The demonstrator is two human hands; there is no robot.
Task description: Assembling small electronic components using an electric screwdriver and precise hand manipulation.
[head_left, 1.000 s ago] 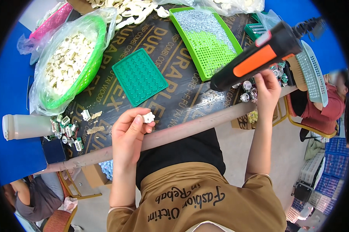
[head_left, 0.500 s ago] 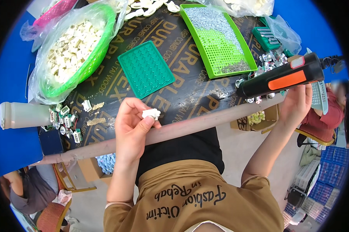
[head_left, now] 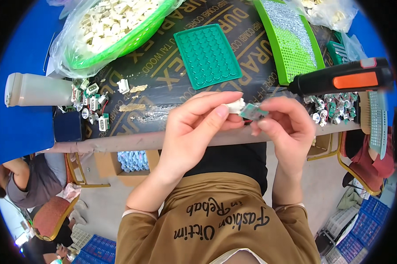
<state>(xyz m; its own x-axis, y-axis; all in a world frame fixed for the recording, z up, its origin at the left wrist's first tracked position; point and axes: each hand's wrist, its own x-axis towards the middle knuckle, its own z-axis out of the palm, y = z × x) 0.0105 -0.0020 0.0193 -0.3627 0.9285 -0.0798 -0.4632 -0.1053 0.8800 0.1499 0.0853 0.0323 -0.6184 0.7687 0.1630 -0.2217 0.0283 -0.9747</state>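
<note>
Left hand pinches a small white plastic piece, right hand pinches a thin green board touching it; both look light, stiff, best held by edges.

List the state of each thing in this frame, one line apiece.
Left hand: pinching a small white plastic part.
Right hand: pinching a small green board against that part.
Electric screwdriver: lying on the table, not held.
Teal tray: flat, pockets look empty.
Green basket: full of white parts, lined with a bag.
White bottle: lying on its side.
</note>
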